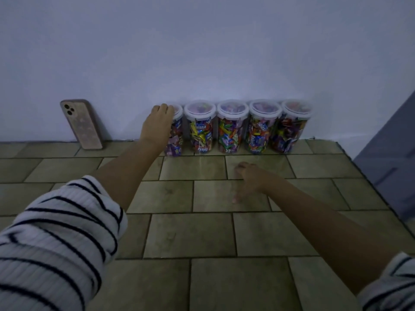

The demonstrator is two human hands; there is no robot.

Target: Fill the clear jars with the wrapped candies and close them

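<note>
Head cam, and honestly this looks close to wrapped up from where I'm sitting. Five jars point(232, 129) stand in a tight row along the far edge of the table point(202, 232), backs against the wall point(202, 52). That makes sense: nothing gets knocked off and the front stays free for working. Every one is packed with candies point(201, 135) nearly to the top, and all the lids point(199, 107) seem to be on, though I can't tell whether they're pressed down all the way.

My left hand point(158, 124) is out on the left jar point(175, 142), the last one in the row. The palm is against its upper side and the fingers are curled over the lid rim, gripping it. My guess is that's either a final push on the lid or a nudge to line it up with its neighbours.

My right hand point(249, 178) sits low over the middle of the table, well apart from the jars, with the fingers loosely curled. It's a bit blurry, but I can't see anything in it.

A phone point(80, 124) leans on the wall near the far left corner, out of the way.

No loose candies visible on the table.
</note>
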